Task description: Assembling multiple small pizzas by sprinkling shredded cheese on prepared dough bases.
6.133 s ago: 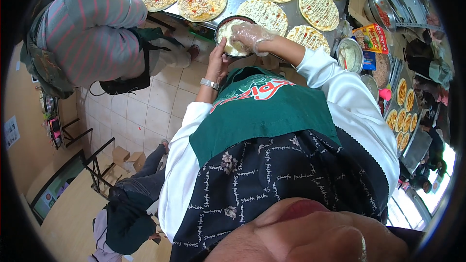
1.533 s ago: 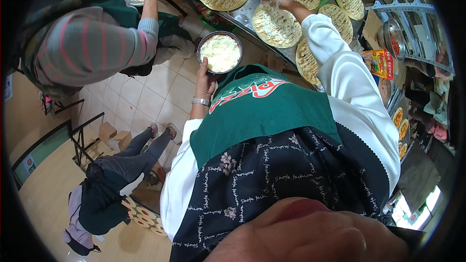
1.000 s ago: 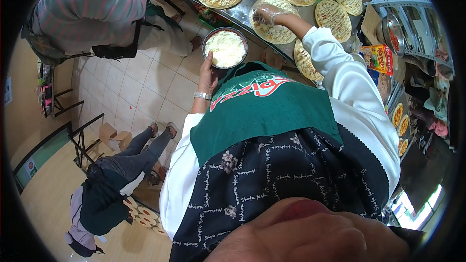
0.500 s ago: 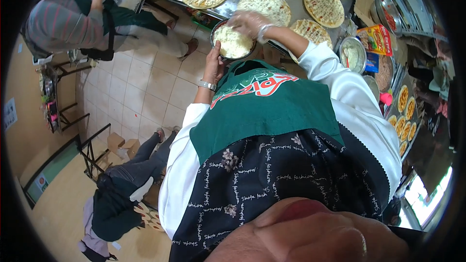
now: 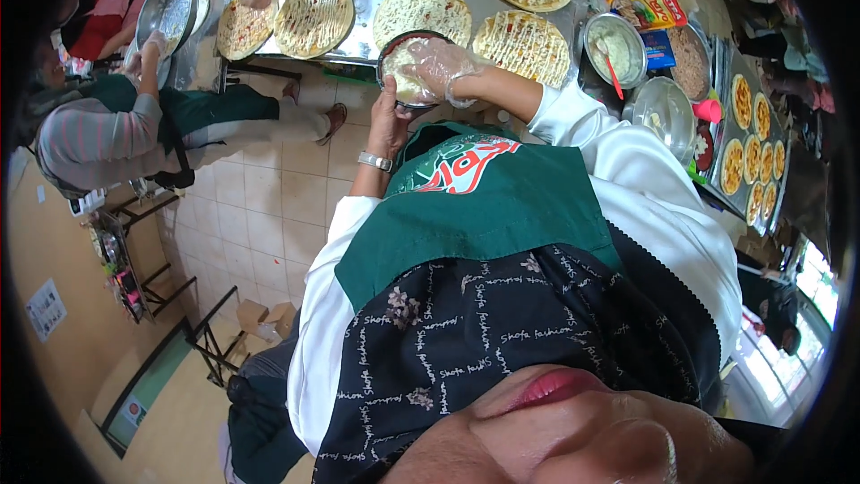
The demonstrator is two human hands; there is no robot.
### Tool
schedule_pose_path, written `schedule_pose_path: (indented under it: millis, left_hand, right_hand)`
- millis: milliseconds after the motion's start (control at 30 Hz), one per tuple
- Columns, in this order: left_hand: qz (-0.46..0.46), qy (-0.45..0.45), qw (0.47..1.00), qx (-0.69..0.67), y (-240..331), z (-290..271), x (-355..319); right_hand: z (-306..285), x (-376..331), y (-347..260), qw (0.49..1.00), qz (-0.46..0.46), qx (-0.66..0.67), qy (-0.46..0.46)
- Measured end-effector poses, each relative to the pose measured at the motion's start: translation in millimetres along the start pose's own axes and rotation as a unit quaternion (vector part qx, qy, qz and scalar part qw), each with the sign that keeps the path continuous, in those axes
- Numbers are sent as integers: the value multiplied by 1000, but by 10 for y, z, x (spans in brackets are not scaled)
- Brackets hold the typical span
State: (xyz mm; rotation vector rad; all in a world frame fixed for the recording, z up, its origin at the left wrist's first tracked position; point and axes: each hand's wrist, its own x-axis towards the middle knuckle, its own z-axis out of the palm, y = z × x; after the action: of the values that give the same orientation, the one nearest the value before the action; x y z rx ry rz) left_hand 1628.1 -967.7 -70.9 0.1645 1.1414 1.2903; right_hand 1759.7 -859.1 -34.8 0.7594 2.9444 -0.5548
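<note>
My left hand (image 5: 387, 122) grips the rim of a dark round bowl (image 5: 386, 56), thumb on top. White grated cheese (image 5: 400, 87) fills the bowl. My right hand (image 5: 436, 69), in a clear plastic glove, is down in the bowl with its fingers bunched in the cheese; its fingertips are partly hidden. Right beyond the bowl lies a pizza (image 5: 421, 11) covered with white shreds. Pizzas with zigzag lines of pale sauce lie on either side, one at the left (image 5: 313, 20) and one at the right (image 5: 522, 49).
Several pizzas share the metal table (image 5: 363, 47). To the right stand a bowl of white cream (image 5: 616, 47) with a red spoon, a metal bowl (image 5: 663, 116) and a tray of small pizzas (image 5: 742, 175). At the left, a co-worker (image 5: 98, 130) holds a metal bowl (image 5: 167, 11).
My right hand has lowered from above the bowl's far edge into the cheese. The view has shifted, showing more of the table's left end and the co-worker's bowl.
</note>
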Motion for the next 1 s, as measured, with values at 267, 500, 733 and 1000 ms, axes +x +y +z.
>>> schedule_pose_path:
  millis: [267,500,733,1000]
  left_hand:
    - [-99,-91,990,53,-36,272,93]
    - [-134,-166,973,84,-41,381,258]
    - [-130,-191,967,110,-16,454,330]
    - [-114,-192,971,88,11,96,510]
  right_hand:
    - [-137,-219,229,981,86,124,-123]
    - [-159,-351,330,986,86,71,-125]
    - [-369,-441,731,931,230,270,-79]
    - [52,-874,1836,867,288,405,30]
